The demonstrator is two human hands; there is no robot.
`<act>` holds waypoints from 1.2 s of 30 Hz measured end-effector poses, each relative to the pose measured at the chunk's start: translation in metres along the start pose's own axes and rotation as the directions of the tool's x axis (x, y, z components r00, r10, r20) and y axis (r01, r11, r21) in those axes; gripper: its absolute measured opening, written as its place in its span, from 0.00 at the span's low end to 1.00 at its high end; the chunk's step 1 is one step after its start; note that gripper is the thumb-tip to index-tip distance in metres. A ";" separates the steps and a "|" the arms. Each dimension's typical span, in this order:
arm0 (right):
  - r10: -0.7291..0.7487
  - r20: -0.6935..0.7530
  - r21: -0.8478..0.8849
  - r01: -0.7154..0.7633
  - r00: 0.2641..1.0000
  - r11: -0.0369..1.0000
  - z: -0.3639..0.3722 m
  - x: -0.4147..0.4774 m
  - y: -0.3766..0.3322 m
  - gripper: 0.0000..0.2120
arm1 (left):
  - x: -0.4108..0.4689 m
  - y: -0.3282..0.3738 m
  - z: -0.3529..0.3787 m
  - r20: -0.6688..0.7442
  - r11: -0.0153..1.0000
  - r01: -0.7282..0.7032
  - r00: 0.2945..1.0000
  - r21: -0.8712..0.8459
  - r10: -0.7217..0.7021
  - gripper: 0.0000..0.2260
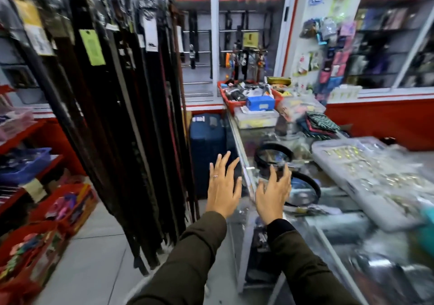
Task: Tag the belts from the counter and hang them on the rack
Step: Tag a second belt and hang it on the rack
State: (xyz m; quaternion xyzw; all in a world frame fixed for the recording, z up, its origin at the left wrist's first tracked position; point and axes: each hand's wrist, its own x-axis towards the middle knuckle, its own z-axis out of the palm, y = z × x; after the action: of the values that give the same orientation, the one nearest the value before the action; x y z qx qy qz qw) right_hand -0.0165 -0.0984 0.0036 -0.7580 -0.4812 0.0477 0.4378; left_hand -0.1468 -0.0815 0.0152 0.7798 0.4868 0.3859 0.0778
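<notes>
Two coiled black belts lie on the glass counter (256,137): one (273,157) farther back, the other (305,190) nearer, just right of my right hand. My right hand (273,190) hovers over the counter's left edge, fingers spread and slightly curled, holding nothing. My left hand (224,184) is beside it, left of the counter edge, fingers spread and empty, a ring on one finger. Many dark belts hang on the rack (117,93) to the left, some with paper tags.
A clear tray of small shiny items (366,177) sits on the counter at right. Red baskets of goods (249,95) and a blue box (260,103) stand at the counter's far end. A blue suitcase (206,144) stands beside the counter. Red shelves and bins line the left.
</notes>
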 end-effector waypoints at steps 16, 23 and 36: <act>0.654 0.218 0.455 -0.668 0.724 0.589 -0.044 0.007 0.141 0.14 | 0.006 0.099 0.130 0.745 0.971 -0.195 0.667 0.141 0.026 0.20; 0.702 0.317 0.651 -0.685 0.637 0.328 -0.055 0.006 0.141 0.16 | 0.006 0.112 0.127 0.646 0.996 -0.048 0.763 0.076 -0.012 0.11; 0.301 0.219 0.884 -0.319 0.928 0.341 -0.062 0.008 0.041 0.12 | 0.014 0.091 0.049 0.096 0.781 0.246 0.968 -0.574 -0.234 0.13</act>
State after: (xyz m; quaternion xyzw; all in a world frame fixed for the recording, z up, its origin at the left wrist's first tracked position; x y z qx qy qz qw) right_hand 0.0465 -0.1364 0.0157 -0.4740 -0.2283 0.3891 0.7562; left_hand -0.0467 -0.1047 0.0342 0.6540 0.4399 0.4953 0.3652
